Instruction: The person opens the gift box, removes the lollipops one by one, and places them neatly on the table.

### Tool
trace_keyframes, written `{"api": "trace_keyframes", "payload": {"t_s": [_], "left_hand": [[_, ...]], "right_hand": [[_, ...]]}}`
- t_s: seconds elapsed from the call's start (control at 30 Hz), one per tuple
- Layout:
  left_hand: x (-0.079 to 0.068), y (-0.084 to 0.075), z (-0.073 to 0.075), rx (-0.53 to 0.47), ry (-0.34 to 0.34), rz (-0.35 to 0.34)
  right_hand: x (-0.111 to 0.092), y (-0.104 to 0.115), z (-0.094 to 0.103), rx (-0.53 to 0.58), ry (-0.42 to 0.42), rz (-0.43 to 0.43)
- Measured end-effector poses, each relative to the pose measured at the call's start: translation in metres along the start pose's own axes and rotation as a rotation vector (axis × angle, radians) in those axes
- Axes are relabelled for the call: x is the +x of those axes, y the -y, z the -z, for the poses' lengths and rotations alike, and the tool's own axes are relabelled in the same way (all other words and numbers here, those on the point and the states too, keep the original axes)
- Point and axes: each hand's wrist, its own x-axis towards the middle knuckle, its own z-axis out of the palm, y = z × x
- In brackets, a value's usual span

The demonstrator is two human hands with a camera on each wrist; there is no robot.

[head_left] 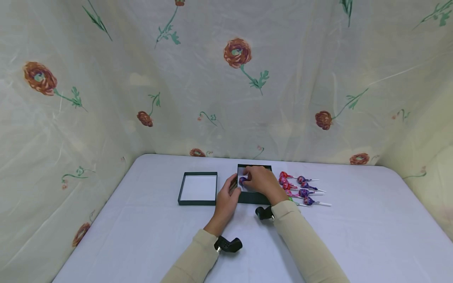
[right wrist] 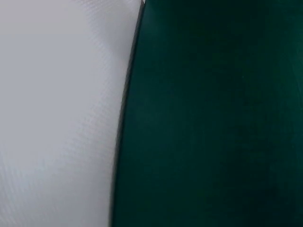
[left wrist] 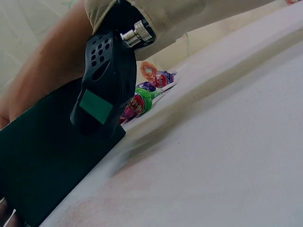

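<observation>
In the head view, a dark green box (head_left: 253, 198) with a white inside stands at the middle of the table. My left hand (head_left: 225, 201) holds its left side, with fingers along the wall and thumb near the front corner. Over the box, my right hand (head_left: 261, 180) reaches in and pinches a lollipop (head_left: 242, 180) in a purple wrapper; its stick is hidden by the hand. The right wrist view shows mostly the green box wall (right wrist: 208, 118) up close. In the left wrist view, the box front (left wrist: 52, 146) fills the lower left.
A shallow green-rimmed lid (head_left: 197, 203) with a white inside lies left of the box. To the right, several lollipops lie in two columns, red and pink ones (head_left: 284, 180) nearer the box and purple ones (head_left: 308, 201) farther out. Flowered curtains (head_left: 226, 98) surround the white-covered table (head_left: 159, 236).
</observation>
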Motion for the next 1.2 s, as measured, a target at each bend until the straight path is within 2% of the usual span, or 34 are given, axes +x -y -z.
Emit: {"api": "trace_keyframes", "payload": {"t_s": [0.2, 0.43, 0.8, 0.97, 1.2], "left_hand": [[-0.0003, 0.0001, -0.0002, -0.001, -0.001, -0.011], [0.0009, 0.0022, -0.0017, -0.003, 0.008, 0.002], [0.0013, 0.0001, -0.0012, -0.03, 0.041, -0.005], [0.0013, -0.0001, -0.0012, -0.017, 0.038, 0.002], [0.0009, 0.0009, -0.0006, -0.01, 0.024, 0.001]], "right_hand": [[0.0003, -0.001, -0.0002, -0.024, 0.038, 0.015], [-0.0009, -0.0017, 0.0003, -0.034, 0.033, 0.023], [-0.0009, -0.0018, 0.0024, -0.041, -0.006, 0.02], [-0.001, -0.0019, 0.0031, -0.007, -0.025, 0.014], [-0.0006, -0.0052, 0.001, 0.068, -0.09, 0.058]]}}
